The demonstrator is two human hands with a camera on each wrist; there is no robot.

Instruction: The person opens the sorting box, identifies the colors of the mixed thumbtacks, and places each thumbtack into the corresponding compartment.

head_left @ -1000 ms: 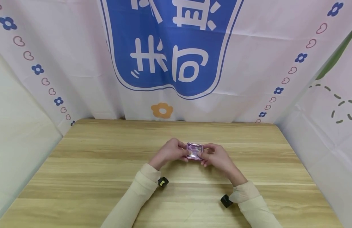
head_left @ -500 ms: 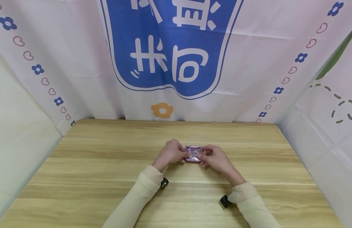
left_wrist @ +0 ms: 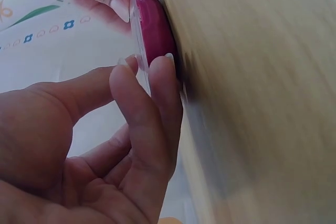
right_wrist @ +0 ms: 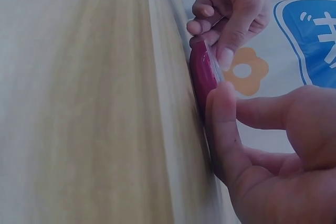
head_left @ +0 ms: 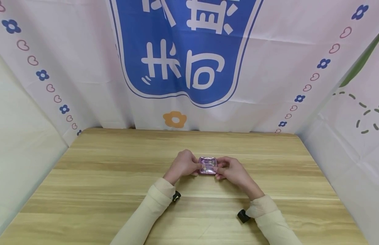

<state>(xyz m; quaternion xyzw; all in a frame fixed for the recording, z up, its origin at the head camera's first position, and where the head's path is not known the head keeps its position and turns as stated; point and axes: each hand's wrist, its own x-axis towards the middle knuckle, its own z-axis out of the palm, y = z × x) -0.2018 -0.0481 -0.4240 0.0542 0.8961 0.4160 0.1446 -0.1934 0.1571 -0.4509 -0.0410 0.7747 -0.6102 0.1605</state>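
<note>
A small square purple box (head_left: 208, 165) with a clear, shiny lid is held between both hands in the head view, close over the wooden table. My left hand (head_left: 184, 165) pinches its left side, thumb on the lid. On the opposite side my right hand (head_left: 232, 170) grips it the same way. The left wrist view shows the box's deep magenta side (left_wrist: 155, 27) edge-on, with fingertips at its rim. Seen from the right wrist, the box (right_wrist: 203, 72) lies almost flat along the tabletop. Small pale and yellowish bits show through the lid, too small to make out.
The wooden table (head_left: 115, 190) spreads out on all sides of the hands. Behind it hangs a white cloth (head_left: 269, 68) with a blue printed sign and flowers. Pale cloth walls stand left and right. A black wrist device (head_left: 243, 215) sits at the right cuff.
The box has come slightly toward the person and lower, lying flatter, with both hands keeping hold of it. Over the last half second it has barely moved.
</note>
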